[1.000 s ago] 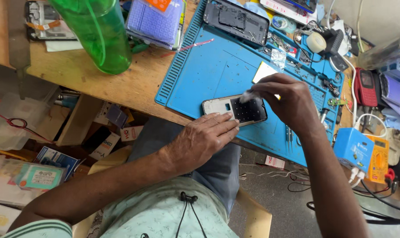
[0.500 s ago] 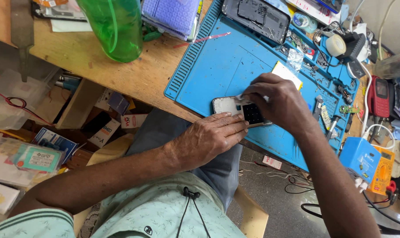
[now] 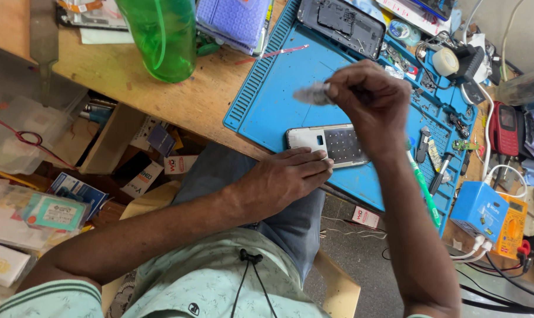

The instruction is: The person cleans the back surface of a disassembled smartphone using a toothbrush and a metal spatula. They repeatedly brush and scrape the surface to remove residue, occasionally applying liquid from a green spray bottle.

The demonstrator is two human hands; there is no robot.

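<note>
On the blue mat [image 3: 278,100], left hand [image 3: 278,179] flat beside phone frame [image 3: 331,144]; right hand [image 3: 370,97] pinches a brush [image 3: 311,94].

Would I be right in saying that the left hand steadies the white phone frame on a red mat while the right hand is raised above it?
Not quite: the mat is blue, not red, as the head view shows. The rest holds: the left hand steadies the white phone frame on it, while the right hand is raised above it.
</note>
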